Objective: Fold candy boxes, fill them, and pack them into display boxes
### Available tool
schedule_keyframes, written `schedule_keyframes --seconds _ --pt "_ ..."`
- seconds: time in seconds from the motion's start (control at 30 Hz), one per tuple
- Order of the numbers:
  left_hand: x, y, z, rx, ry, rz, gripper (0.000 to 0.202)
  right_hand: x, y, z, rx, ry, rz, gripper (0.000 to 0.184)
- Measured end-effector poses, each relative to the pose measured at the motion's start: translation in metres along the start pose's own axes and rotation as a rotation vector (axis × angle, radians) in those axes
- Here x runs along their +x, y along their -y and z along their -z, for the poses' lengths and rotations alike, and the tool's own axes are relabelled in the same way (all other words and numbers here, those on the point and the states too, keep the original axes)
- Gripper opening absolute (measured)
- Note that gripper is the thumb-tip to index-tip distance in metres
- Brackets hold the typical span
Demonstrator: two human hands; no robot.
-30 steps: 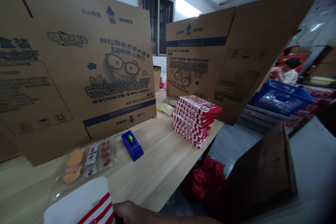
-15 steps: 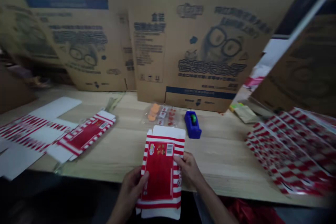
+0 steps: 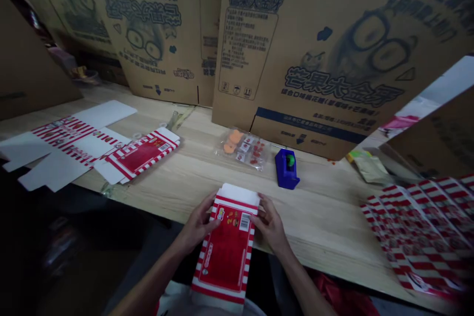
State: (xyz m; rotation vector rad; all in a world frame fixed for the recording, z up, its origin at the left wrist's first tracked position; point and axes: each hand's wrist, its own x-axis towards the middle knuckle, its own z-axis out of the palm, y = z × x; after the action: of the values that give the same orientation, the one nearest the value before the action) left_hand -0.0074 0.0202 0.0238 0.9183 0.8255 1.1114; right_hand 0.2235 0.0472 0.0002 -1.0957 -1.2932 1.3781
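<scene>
A red box with white stripes (image 3: 227,252), a barcode and a white end flap is held between both hands at the table's front edge. My left hand (image 3: 200,222) grips its upper left side, thumb on the printed face. On the upper right side, my right hand (image 3: 269,222) closes with its thumb near the barcode and its other fingers behind the edge. The white flap stands out at the far end. Beyond the box lies a clear plastic packet (image 3: 244,148) with orange pieces and small red items. A blue tape dispenser (image 3: 287,169) with green tape stands right of the packet.
Unfolded striped carton sheets (image 3: 70,143) and another red box (image 3: 144,155) lie at left. Striped cartons (image 3: 418,237) are piled at right. Large cardboard boxes (image 3: 240,103) line the back, with a small packet (image 3: 372,168) before them at right.
The view has shifted, so the table things appear elsewhere. My hands have slid toward the box's far end, and the box now leans lower toward me, its side corners covered by my fingers.
</scene>
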Motion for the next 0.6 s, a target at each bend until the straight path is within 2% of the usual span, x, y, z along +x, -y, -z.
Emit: schedule_keyframes --seconds 0.1,0.23,0.27,0.37,0.47,0.5,0.6 --pt "-0.004 0.004 0.000 0.008 0.026 0.051 0.070 0.007 0.000 0.008 -0.206 0.019 0.069 0.045" --pt "0.006 -0.001 0.001 0.217 -0.098 0.040 0.027 0.010 0.007 0.009 -0.281 0.101 0.121 0.035" --pt "0.012 -0.003 0.003 0.290 -0.125 0.026 0.024 0.010 0.008 0.008 -0.276 0.114 0.117 0.034" --pt "0.027 -0.007 0.010 0.409 -0.151 -0.006 0.029 0.010 0.009 0.004 -0.185 0.057 0.052 0.034" --pt "0.035 -0.009 0.016 0.365 -0.174 -0.014 0.018 0.011 0.006 0.002 0.018 0.024 -0.054 0.053" --pt "0.035 -0.009 0.017 0.337 -0.177 -0.014 0.020 0.011 0.005 0.003 0.075 0.041 -0.083 0.053" --pt "0.035 -0.009 0.020 0.273 -0.121 0.003 0.043 0.013 0.002 0.007 0.143 0.090 -0.146 0.039"
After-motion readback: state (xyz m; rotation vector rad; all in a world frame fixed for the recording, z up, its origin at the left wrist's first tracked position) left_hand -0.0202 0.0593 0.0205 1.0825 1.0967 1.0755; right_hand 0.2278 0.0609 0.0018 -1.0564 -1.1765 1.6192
